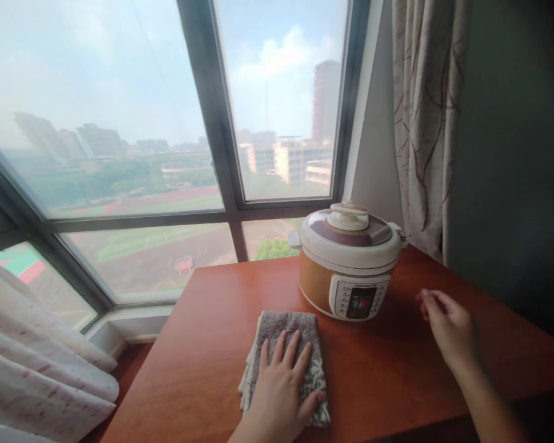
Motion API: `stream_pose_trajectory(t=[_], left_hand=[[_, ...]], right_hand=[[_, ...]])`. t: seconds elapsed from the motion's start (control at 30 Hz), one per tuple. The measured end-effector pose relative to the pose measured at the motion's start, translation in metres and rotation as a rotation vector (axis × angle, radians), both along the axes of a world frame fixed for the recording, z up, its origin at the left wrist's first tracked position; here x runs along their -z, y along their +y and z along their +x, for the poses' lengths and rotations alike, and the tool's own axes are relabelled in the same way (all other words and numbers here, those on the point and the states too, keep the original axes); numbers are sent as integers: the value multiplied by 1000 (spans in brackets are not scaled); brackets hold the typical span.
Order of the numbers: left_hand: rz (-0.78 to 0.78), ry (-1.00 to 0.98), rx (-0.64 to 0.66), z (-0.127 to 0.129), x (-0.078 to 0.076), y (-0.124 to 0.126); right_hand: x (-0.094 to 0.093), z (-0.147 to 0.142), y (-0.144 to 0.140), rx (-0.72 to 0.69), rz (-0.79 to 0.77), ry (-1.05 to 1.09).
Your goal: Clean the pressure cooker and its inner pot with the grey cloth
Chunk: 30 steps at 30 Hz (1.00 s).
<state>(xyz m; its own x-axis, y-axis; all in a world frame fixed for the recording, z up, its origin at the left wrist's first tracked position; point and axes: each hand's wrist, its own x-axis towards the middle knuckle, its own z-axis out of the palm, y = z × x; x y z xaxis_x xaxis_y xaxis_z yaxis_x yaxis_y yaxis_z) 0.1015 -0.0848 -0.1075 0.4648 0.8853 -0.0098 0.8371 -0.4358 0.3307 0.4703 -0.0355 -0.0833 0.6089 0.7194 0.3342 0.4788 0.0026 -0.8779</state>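
Note:
A folded grey, patterned towel (290, 321) lies on the wooden table, its layers showing along the left side. My left hand (279, 384) rests flat on top of it with the fingers spread, not gripping it. To the right, my right hand (450, 329) is held over the table, apart from everything, with its fingers curled in against the thumb. I see nothing held in it. Between and beyond my hands stands a white and gold electric pressure cooker (348, 264), upright with its lid on and its control panel facing me.
The reddish-brown table (203, 344) reaches almost to large framed windows (240, 209). A patterned curtain (422, 123) hangs behind the cooker on the right, beside a dark wall (512, 154). Another light curtain (41, 363) hangs at the lower left, near the table's left edge.

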Motion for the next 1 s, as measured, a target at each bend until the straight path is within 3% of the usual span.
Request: stream_pose_trajectory(t=[0.1,0.23,0.37,0.47,0.6,0.77,1.0], left_hand=[[77,45,-101,-5,3,28],[182,95,-211,-3,5,72],[227,116,-198,-2,7,105],[255,105,-181,-3,8,114],[307,9,-148,-1,0,106],[313,-310,-172,16,-9,69],[43,-778,-258,20,19,31]], right_hand=[[22,-34,-19,-216,-56,71],[38,-85,-25,-423,-96,81],[45,-131,-19,-611,-109,-3],[51,-154,-11,-670,-95,-62],[56,-173,-2,-681,-64,-61],[51,-202,6,-635,45,8],[54,-245,-10,-628,130,58]])
